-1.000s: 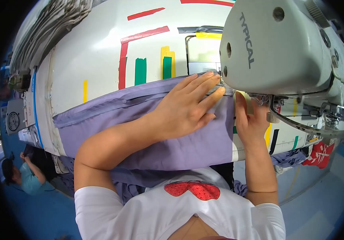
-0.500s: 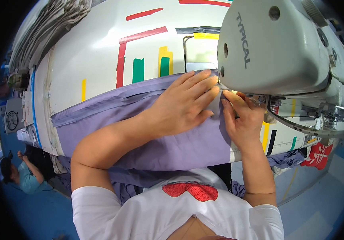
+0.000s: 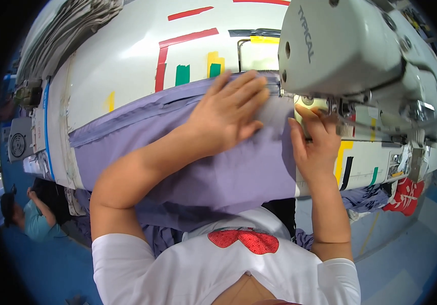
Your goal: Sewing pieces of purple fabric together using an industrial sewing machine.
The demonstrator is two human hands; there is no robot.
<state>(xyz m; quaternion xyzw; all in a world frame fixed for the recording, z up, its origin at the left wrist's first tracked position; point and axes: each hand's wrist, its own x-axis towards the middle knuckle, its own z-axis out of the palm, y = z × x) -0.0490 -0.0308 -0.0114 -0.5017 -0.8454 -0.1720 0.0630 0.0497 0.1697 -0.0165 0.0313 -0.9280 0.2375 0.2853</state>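
Purple cloth (image 3: 228, 178) left of the sewing machine (image 3: 340, 56)
Left hand (image 3: 226, 114) spread over it, grip released; right hand (image 3: 315, 140) at the cloth's right edge, beneath the machine — grip: cannot tell. Bare tabletop (image 3: 132, 61) beyond its far edge.

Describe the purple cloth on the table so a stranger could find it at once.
Start at the white sewing machine, upper right. Leftward, under the spread left hand, lies the cloth: broad and purple, unlike the narrow coloured tapes beyond.
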